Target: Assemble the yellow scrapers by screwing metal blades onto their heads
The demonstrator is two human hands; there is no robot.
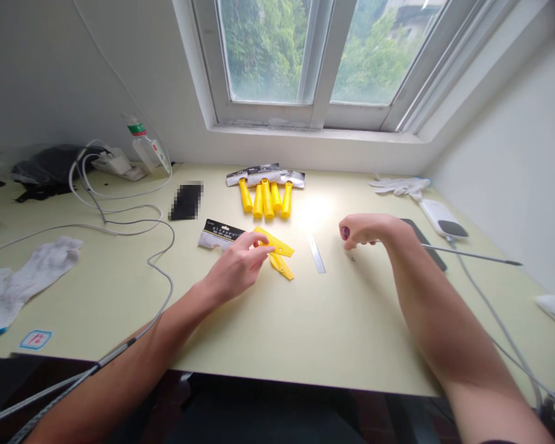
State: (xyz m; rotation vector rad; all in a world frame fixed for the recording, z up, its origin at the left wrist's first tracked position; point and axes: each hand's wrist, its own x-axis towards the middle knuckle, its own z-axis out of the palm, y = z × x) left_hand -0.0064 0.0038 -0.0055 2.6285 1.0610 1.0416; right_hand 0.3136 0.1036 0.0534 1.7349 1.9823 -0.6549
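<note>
My left hand (pixel 240 264) is closed, thumb and fingers pinching at a flat yellow plastic piece (pixel 284 247) that has a small hole. Just below it a second yellow plastic piece (pixel 282 267) lies at an angle. Partly behind the hand is a black-and-white printed packaging card (pixel 216 233). To the right of the yellow pieces a thin metal blade (pixel 317 256) rests flat on the table. My right hand (pixel 363 229) is bent down with curled fingers close to the tabletop; what they hold, if anything, is hidden. A tiny part (pixel 353 259) shows below the fingertips.
Several yellow-handled scrapers (pixel 267 198) with printed cards lie near the window. White gloves (pixel 32 277) and looping cables are on the left, with a plastic bottle (pixel 145 148) behind. A dark flat device (pixel 424 243) and a white power bank (pixel 443 218) are at right.
</note>
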